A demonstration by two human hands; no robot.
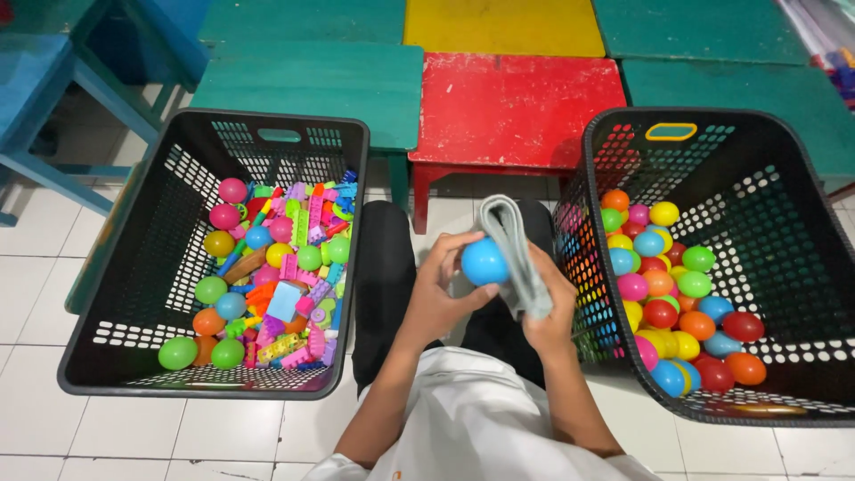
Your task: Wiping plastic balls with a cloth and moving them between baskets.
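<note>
The left black basket [134, 267] holds mixed building blocks and balls; the right black basket [784, 223] holds only coloured balls. Between them, over the lap, the left hand [436, 294] grasps a blue ball [484, 261] and the right hand [548, 312] clutches a grey cloth [517, 249]. Small coloured desks [508, 98] stand beyond.

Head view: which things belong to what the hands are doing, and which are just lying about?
In use:
- round blue plastic ball, in left hand
- folded grey cloth, in right hand
- black mesh basket of mixed toys
- black mesh basket of coloured balls

Lying about:
- red wooden bench
- green wooden bench
</note>
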